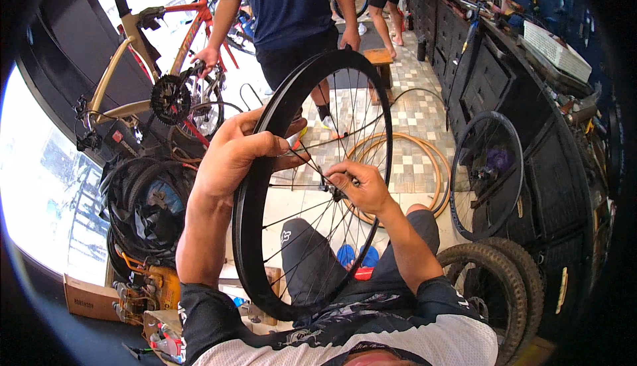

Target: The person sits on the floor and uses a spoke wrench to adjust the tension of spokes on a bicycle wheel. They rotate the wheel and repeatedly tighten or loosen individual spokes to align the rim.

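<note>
A black bicycle wheel [247,200] stands upright and slightly tilted before me, with no tyre visible on its deep rim and thin black spokes inside. My left hand [232,150] reaches round the upper left of the rim. Its thumb and fingers close together at a spoke just inside the rim; whether a small tool is between them I cannot make out. Beside the hub [335,193], the fingers of my right hand [361,185] are curled and pinched at the spokes. The wheel's lower edge is close to my lap, between my thighs.
A person [285,21] stands beyond the wheel, one hand near a bicycle frame [126,54]. Tan tyres [438,167] lie on the tiled floor. To the right are another wheel [454,187], knobby tyres [524,286] and a dark workbench [491,81]. Tubes [142,200] hang at left.
</note>
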### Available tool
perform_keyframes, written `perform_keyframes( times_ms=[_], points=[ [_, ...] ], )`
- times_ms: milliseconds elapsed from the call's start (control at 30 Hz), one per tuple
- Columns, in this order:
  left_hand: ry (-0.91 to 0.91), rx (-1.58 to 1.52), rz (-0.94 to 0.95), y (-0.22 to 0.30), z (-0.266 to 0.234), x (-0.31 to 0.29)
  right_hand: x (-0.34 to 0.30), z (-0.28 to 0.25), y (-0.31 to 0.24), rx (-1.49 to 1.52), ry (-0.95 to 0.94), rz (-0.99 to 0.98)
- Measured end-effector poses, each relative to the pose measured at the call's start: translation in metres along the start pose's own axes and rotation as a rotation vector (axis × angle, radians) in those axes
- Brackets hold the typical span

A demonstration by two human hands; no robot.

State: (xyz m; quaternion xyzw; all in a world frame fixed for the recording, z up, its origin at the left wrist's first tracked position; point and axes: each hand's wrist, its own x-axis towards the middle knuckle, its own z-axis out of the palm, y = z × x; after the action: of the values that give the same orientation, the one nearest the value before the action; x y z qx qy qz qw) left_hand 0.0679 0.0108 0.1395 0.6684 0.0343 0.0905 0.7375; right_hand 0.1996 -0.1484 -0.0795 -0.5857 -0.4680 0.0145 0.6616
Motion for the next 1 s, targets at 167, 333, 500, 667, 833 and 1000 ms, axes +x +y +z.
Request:
perform_keyframes(
  times_ms=[167, 333, 500, 667, 833, 1000],
  points=[
    [0.021, 0.067, -0.040, 0.004, 0.004, 0.001, 0.009, 0.008, -0.009, 0.097, 0.014, -0.100],
    [-0.008, 0.049, -0.010, -0.002, -0.003, -0.008, 0.011, 0.010, -0.010, 0.338, -0.086, 0.090],
    [-0.032, 0.060, -0.018, -0.006, -0.010, -0.017, 0.009, 0.025, -0.035, -0.098, 0.273, 0.066],
    [-0.051, 0.031, -0.023, -0.008, -0.007, -0.028, 0.010, 0.026, -0.031, -0.562, 0.468, -0.290],
    [-0.092, -0.172, 0.004, -0.016, -0.008, -0.031, 0.003, 0.028, -0.022, -0.426, 0.503, -0.266],
    [-0.227, -0.402, 0.067, -0.047, -0.026, -0.023, -0.001, 0.031, -0.019, -0.367, 0.462, -0.360]
  ],
)
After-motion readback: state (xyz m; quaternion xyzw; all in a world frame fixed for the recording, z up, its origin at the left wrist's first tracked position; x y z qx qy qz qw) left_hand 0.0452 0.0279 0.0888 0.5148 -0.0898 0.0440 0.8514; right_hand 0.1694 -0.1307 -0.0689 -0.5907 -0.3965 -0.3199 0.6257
